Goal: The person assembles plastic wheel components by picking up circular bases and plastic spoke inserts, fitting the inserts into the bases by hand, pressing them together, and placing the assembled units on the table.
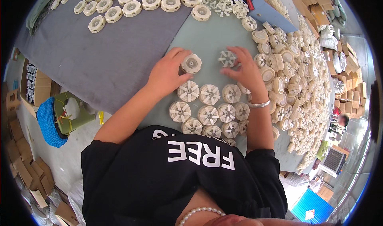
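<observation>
My left hand [170,71] is closed round the edge of a round cream plastic housing [191,63], thumb on the near side and fingers on the far side. To its right, my right hand [248,71] has its fingertips at a pale, translucent spoked plastic wheel [227,58], with the thumb curved below it. The two parts are a short way apart over the grey-green tabletop [207,34]. Nearer my body lie rows of round cream housings [209,94] with spoked wheels showing on top. My right forearm hides part of the rightmost ones.
A large heap of cream plastic parts [291,66] covers the table's right side. Finished-looking discs [131,8] stand in rows on dark grey cloth [103,54] at far left. Loose spoked wheels [225,1] lie beside a blue box [271,10] and a red-handled tool [249,2]. A green stool [74,114] stands left.
</observation>
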### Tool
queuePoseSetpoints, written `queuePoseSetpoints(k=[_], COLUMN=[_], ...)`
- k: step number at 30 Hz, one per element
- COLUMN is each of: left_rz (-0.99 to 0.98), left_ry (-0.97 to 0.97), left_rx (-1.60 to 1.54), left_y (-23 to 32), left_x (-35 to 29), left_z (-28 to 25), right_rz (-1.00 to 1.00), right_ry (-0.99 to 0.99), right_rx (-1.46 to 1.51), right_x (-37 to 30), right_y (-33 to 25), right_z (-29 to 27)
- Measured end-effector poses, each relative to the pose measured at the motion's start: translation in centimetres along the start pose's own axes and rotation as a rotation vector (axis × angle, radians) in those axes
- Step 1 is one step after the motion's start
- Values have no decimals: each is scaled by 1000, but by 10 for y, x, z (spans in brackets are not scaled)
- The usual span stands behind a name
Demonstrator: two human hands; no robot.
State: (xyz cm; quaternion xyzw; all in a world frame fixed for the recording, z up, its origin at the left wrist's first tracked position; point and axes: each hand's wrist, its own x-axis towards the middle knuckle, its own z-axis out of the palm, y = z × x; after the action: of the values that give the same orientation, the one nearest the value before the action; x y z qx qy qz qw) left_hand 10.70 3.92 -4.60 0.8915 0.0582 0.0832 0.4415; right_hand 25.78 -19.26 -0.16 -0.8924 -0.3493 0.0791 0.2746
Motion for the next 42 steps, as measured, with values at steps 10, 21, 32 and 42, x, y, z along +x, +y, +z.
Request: queuePoseSetpoints(k=[10, 21, 32, 42], left_rz=[-49, -60, -70, -59], left_ry=[-32, 113, 78, -228], left_rx=[-142, -285, -262, -89], left_y=[-1, -5, -8, 5], left_x=[4, 1, 2, -58], left_z=[-2, -1, -2, -47], right_rz=[128, -178, -26, 218], right_ry=[-167, -162, -229, 235], right_rx=[84, 167, -111, -186], right_x=[13, 17, 16, -33], right_y=[1, -62, -79, 28], right_z=[-7, 27, 56, -82])
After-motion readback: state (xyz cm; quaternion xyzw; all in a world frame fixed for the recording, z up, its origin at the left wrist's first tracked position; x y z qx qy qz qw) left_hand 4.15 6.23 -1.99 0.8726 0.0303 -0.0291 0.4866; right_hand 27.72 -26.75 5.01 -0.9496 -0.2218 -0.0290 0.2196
